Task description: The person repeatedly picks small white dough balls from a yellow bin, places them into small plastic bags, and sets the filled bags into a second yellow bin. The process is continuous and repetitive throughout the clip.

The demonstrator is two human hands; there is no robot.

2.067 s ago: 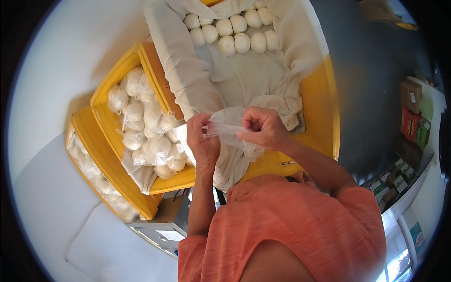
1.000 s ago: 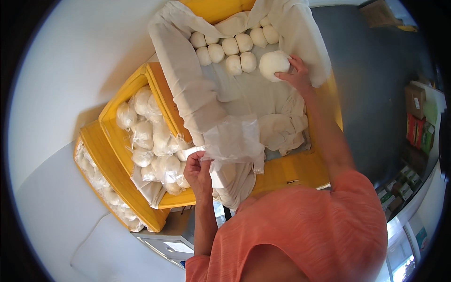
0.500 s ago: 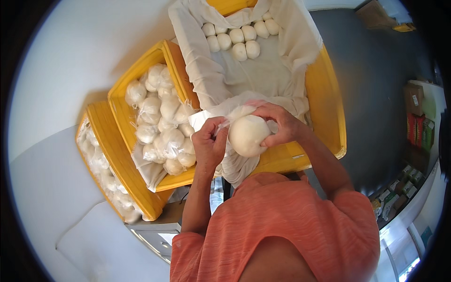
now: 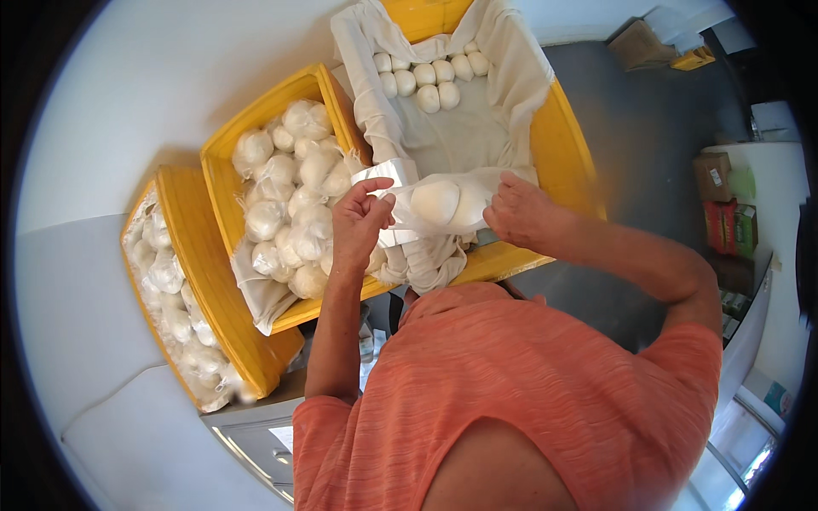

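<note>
A clear plastic bag with white steamed buns [image 4: 436, 203] hangs stretched sideways between my hands, above the near end of the cloth-lined crate. Two rounded buns show through the film. My right hand [image 4: 524, 213] is closed in a fist round the bag's right end. At the bag's left end, the curled fingers of my left hand [image 4: 362, 220] pinch the film, the index finger raised. Below the bag lies a flat white stack [image 4: 394, 175], partly covered. Several loose buns [image 4: 428, 98] sit in rows at the far end of the crate on white cloth [image 4: 456, 136].
The large yellow crate [image 4: 569, 149] stands ahead. Left of it, a tilted yellow crate [image 4: 213, 183] holds several bagged buns [image 4: 298, 196]. Another yellow crate [image 4: 226, 298] farther left holds more bagged buns. Cartons [image 4: 714, 177] stand at the right, and a cardboard box [image 4: 639, 47] lies at the far right.
My right hand has gone from cupping the bun to gripping the bag's right end. The bag is now pulled out sideways, showing two buns. My left hand has risen slightly and shifted left.
</note>
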